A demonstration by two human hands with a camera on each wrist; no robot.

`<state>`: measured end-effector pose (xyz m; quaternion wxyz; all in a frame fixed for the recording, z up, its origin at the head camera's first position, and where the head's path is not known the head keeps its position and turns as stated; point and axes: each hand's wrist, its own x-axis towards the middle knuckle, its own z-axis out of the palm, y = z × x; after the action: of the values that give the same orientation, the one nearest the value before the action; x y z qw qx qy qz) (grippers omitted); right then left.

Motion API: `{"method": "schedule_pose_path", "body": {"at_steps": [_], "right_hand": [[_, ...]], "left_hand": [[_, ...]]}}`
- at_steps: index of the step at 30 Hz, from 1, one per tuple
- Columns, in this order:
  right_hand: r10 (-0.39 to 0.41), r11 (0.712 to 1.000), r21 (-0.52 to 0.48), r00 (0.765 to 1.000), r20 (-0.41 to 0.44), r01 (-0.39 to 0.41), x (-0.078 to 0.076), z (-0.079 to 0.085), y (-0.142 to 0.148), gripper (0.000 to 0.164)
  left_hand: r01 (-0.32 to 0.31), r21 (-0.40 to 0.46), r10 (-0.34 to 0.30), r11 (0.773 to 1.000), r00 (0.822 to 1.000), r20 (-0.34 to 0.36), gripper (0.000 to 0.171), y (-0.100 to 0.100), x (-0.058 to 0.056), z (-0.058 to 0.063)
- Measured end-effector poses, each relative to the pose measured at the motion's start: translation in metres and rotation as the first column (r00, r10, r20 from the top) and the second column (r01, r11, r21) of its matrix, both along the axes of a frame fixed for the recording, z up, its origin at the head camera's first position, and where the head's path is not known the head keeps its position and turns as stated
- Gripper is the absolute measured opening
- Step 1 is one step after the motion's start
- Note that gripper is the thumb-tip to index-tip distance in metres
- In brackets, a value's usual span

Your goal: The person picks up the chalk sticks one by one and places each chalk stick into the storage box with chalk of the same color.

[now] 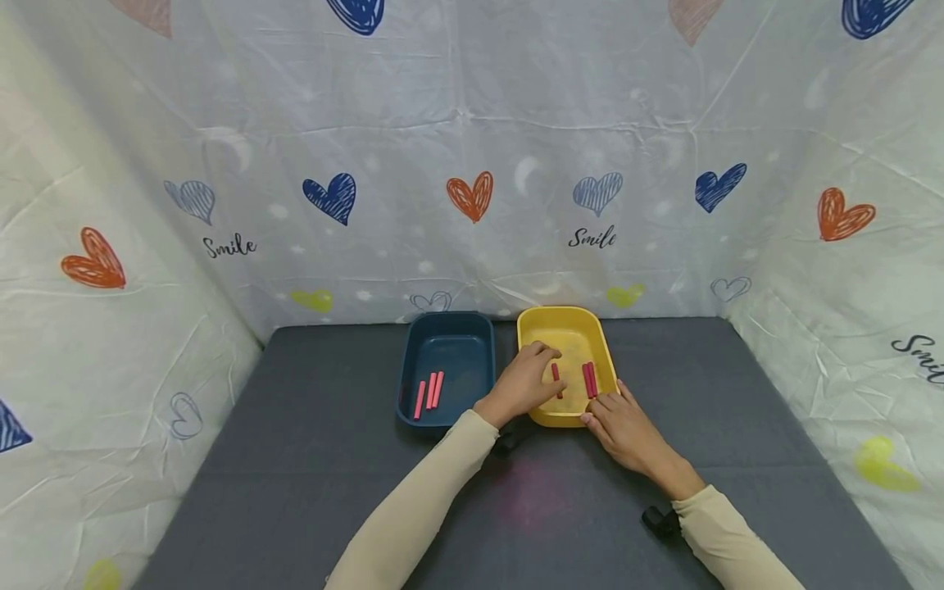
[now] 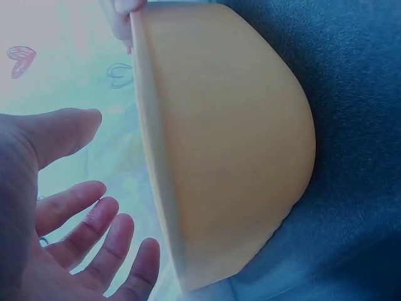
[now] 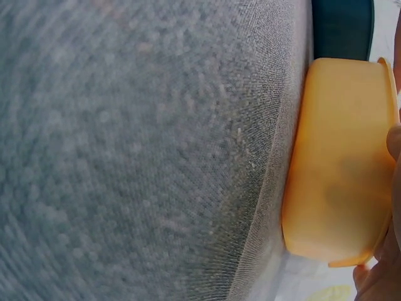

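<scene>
A yellow tray (image 1: 566, 318) stands at the back of the table, with three thin dark-pink sticks in it: a single stick (image 1: 556, 380) on the left and a close pair (image 1: 589, 380) on the right. Over its left side reaches my left hand (image 1: 527, 378), thumb and fingers spread apart around the single stick in the head view. The left wrist view shows that hand (image 2: 88, 213) with nothing between its fingers, beside the tray's outer wall (image 2: 232, 144). My right hand (image 1: 627, 430) grips the tray's front right corner at the rim. Its fingertips appear at the right wrist view's edge.
Left of the yellow tray stands a dark blue tray (image 1: 451, 321) holding three lighter pink sticks (image 1: 429, 392). A grey cloth (image 1: 317, 459) covers the table. Behind it hangs a white curtain (image 1: 398, 205) printed with hearts.
</scene>
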<state>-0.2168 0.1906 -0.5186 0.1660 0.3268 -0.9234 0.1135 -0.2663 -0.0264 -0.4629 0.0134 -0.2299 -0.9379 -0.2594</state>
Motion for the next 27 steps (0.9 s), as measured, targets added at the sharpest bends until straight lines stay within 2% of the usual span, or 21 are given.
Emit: {"method": "schedule_pose_path", "body": {"at_steps": [11,20,27], "right_hand": [[0.007,1.0,-0.015,1.0,0.004,-0.007,0.001,-0.002,0.001,0.015],[0.002,1.0,-0.021,1.0,0.022,-0.002,0.001,-0.001,0.001,0.015],[0.004,1.0,-0.023,0.999,0.039,-0.003,0.0,-0.001,0.001,0.015]], "left_hand": [[0.023,0.026,-0.022,0.999,0.999,-0.043,0.047,-0.018,0.023,0.004],[-0.005,0.051,0.008,0.999,0.999,-0.054,0.046,-0.036,0.036,0.002],[-0.045,0.076,0.049,0.996,0.998,-0.051,0.047,-0.052,0.045,0.006]]}}
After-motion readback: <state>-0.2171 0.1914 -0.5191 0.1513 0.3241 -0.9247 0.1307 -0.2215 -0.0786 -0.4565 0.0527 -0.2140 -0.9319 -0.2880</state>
